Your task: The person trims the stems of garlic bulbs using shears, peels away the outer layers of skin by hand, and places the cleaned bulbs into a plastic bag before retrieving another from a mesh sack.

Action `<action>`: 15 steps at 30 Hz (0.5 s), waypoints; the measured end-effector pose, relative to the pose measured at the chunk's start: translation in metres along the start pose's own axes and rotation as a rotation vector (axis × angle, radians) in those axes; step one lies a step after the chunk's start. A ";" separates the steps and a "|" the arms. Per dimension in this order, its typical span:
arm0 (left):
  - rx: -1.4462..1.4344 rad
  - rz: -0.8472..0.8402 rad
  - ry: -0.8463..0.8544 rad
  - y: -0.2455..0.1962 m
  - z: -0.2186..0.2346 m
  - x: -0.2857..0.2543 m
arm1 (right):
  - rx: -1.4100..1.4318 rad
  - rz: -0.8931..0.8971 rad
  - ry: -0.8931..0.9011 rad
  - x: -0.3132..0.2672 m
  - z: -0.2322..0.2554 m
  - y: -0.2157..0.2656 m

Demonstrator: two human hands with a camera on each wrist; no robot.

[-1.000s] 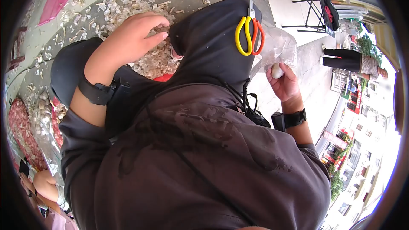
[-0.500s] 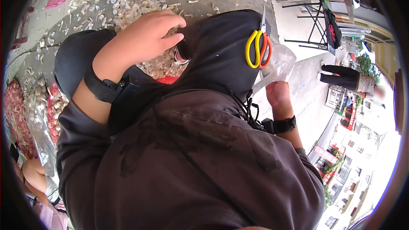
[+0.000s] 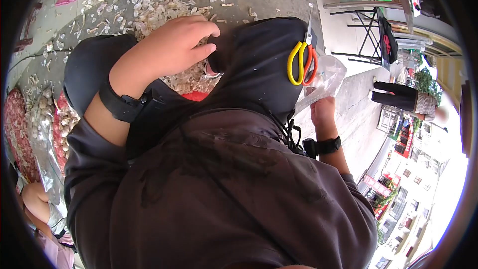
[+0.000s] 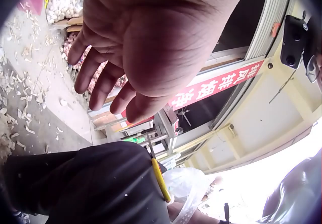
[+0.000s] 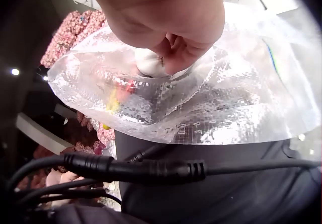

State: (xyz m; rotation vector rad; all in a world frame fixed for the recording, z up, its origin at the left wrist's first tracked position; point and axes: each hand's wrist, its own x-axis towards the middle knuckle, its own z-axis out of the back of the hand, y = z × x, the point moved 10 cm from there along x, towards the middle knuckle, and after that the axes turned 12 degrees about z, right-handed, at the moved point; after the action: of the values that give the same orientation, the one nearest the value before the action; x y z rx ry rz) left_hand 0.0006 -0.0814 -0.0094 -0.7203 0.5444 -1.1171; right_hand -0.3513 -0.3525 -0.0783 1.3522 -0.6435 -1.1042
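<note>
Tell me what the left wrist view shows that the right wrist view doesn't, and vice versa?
Only the left: a red sign with white writing, and the palm of the left hand. Only the right: a white bulb in the right hand, and a thick black cable. Both: the clear plastic bag and dark trousers.

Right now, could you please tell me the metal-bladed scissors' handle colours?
One handle is yellow, the other orange; clearest in the head view.
</note>
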 end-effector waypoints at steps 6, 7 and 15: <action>0.013 0.023 0.031 0.002 -0.003 0.001 | 0.054 0.033 0.049 0.000 -0.013 0.008; 0.012 0.020 0.030 0.001 -0.003 0.001 | 0.079 0.026 0.055 -0.001 -0.016 0.010; 0.011 0.030 0.029 0.002 -0.003 0.000 | -0.032 0.187 0.093 0.010 -0.009 0.012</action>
State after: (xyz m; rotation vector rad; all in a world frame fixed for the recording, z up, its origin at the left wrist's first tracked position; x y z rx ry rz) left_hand -0.0003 -0.0815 -0.0126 -0.6856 0.5716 -1.1027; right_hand -0.3360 -0.3594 -0.0702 1.2803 -0.6670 -0.8935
